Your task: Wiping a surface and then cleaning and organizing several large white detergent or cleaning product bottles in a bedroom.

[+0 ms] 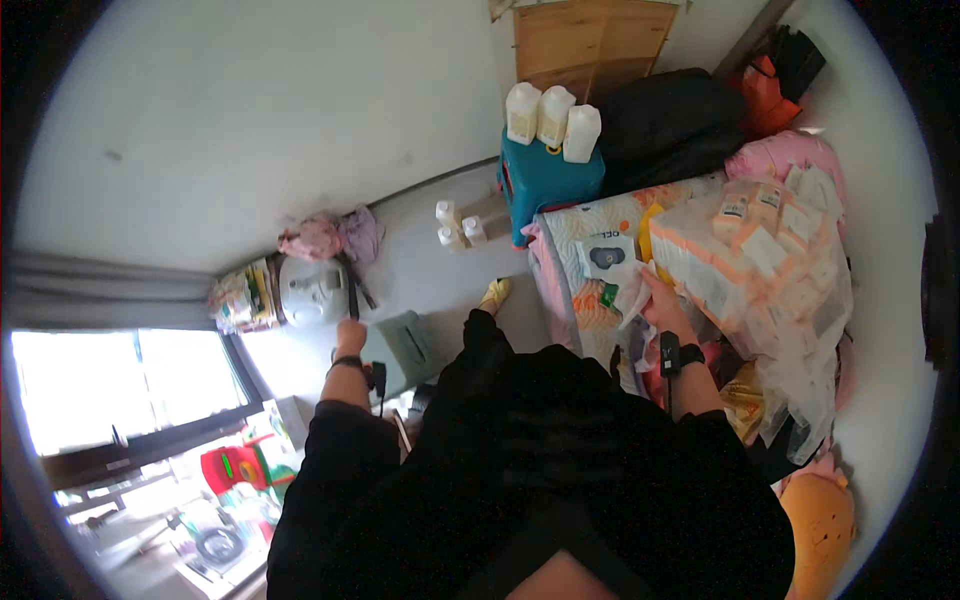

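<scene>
**Status: white item in hand, not set down**

The white sheet-like item (631, 299) is right of centre in the frame, above the patterned quilt (565, 238). The fingers of the right hand (662, 303) appear closed on its right edge; contact between item and quilt cannot be confirmed.

Completed: 1 item gripped. Outstanding: release of that item. Overall completion cannot be determined from this view.

Just above the item, 1 white pack with a dark oval (607, 257) lies flat on the quilt, apparently not held. To the right, orange-and-white packs (767, 252) lie together within clear plastic wrapping (795, 388); none is visibly in either hand.

The left hand (350, 337), left of centre, appears curled into a loose fist. No held object is visible. It is near the grey-green box (393, 352); contact cannot be determined.

At upper centre, 3 white jugs (522, 113) stand on the teal stool (552, 185). Below and left, 3 similar containers (474, 231) stand on the floor.
</scene>
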The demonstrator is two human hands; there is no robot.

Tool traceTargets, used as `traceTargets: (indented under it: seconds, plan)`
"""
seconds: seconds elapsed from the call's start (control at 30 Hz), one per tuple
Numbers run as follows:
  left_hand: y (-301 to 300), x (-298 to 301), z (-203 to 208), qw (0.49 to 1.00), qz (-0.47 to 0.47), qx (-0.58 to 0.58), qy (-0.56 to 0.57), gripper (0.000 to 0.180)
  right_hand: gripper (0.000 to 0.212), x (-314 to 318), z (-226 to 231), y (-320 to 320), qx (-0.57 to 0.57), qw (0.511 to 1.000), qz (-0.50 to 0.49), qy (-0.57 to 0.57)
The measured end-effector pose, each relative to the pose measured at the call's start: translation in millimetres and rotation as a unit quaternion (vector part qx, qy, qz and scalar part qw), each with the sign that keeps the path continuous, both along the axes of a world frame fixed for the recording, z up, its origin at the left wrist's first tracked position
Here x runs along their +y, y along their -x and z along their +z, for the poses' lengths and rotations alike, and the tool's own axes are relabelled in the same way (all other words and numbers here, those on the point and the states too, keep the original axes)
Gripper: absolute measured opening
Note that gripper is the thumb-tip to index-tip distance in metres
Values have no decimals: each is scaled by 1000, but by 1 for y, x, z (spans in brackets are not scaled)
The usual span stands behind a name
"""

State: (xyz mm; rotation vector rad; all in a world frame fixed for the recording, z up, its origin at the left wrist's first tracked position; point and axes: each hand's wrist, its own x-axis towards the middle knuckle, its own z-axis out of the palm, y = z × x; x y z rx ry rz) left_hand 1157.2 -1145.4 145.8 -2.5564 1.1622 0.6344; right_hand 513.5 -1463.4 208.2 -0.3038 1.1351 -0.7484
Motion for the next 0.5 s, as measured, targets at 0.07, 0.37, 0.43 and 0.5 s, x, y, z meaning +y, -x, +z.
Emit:
traceTargets:
  seconds: [0.07,0.37,0.43,0.5]
  plan:
    - [-7,-105,-4,937,-340,-78,34,24,31,-8,-17,-4,-20,999,-29,-9]
    - [120,-531,62,899,-157,266,309,83,38,-15,9,-24,27,989,-145,6]
    - [150,-581,91,892,-200,258,312,90,36,-11,42,-37,137,977,-164,-20]
    - [166,-618,94,884,-237,245,319,98,35,1,46,-34,167,967,-190,-40]
